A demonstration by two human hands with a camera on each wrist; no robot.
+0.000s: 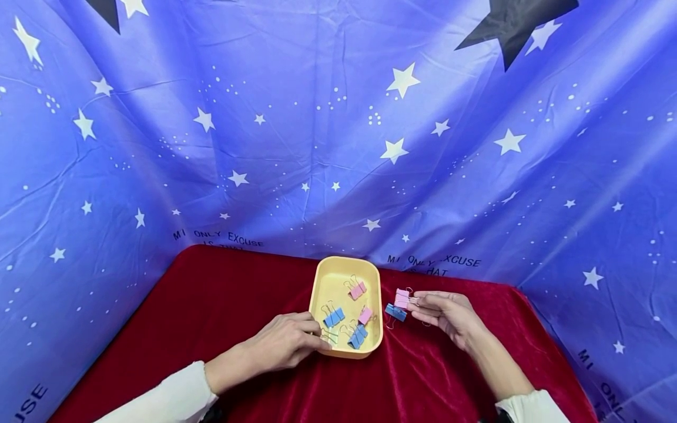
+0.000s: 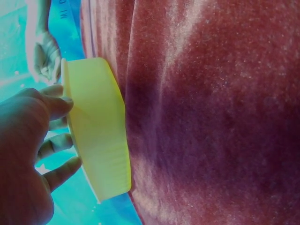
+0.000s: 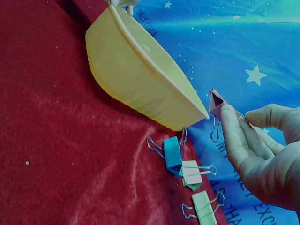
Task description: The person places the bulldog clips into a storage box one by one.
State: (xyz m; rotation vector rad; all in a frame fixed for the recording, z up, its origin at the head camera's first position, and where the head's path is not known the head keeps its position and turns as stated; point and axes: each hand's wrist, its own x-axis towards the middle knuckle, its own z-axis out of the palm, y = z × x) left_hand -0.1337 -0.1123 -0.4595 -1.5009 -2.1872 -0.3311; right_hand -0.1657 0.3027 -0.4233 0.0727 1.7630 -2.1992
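Head view: the right hand pinches a pink, wedge-shaped binder clip by its wire handle, thumb and fingertips nearly together, just outside the right long wall of a yellow, rounded-rectangular tray, apparently plastic. From that hand the tray lies to the left, its long axis running from near to far, its far end by the far edge of the red velvet-covered table. The left hand grips the rim at the tray's near left corner. Below the held clip, a blue metal-handled clip rests on the velvet; the right wrist view adds a pale pinkish clip beside it and a pale green clip. There the held clip shows a hollow triangular end, one wire loop hanging free. Inside the tray lie two pink clips, two blue clips and a pale clip partly hidden by fingers.
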